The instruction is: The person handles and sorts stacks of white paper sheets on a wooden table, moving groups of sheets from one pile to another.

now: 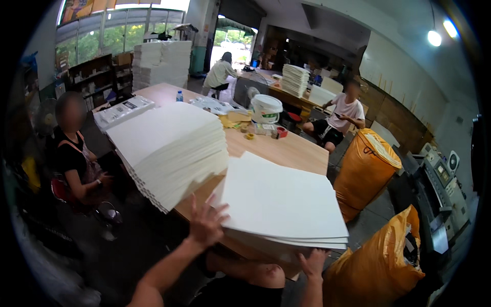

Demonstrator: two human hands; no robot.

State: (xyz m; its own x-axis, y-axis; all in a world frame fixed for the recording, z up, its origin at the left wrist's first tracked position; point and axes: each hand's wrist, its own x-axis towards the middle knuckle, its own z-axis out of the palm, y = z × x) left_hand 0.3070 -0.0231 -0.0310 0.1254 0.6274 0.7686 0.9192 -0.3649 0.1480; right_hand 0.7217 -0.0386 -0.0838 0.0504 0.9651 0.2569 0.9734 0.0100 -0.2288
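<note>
Hold white rectangular paper-like sheets (281,199), stacked on pale wooden tabletop (289,150), by opposite edges: probably stiff, slippery. With left grip (205,229) spread alongside; with right grip (313,264) at near edge, cannot tell if pinching.

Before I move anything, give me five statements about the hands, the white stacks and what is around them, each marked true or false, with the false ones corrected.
1. The left hand has its fingers spread beside the shorter white stack. True.
2. The right hand is at the far edge of that stack. False: it is at the near edge, toward the right corner.
3. The taller white stack on the table lies left of the shorter one. True.
4. The white bucket stands on the floor. False: it stands on the table.
5. The farther orange sack stands right of the table. True.
</note>
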